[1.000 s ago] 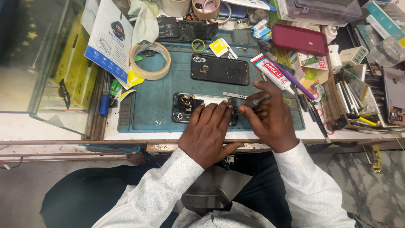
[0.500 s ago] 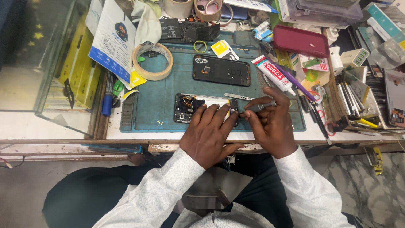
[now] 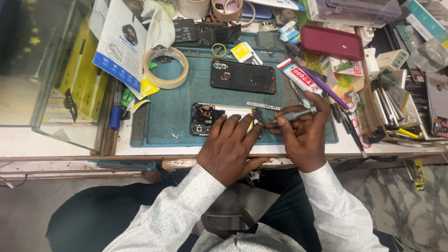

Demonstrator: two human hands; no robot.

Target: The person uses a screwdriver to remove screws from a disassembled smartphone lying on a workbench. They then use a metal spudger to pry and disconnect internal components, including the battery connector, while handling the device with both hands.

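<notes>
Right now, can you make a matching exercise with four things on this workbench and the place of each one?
Things:
1. opened phone
2. grey screwdriver
3. tape roll
4. dark red phone case

Places:
A. far right, beyond the mat
B. in the right hand
C. mat's far left corner
D. under the left hand

Pairs: 1-D, 2-B, 3-C, 4-A

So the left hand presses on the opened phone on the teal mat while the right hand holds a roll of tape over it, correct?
Not quite. In the head view the right hand holds a slim grey screwdriver, not a roll of tape; the tape roll lies untouched at the mat's far left corner. The rest stands: the left hand presses on the opened phone.
</notes>
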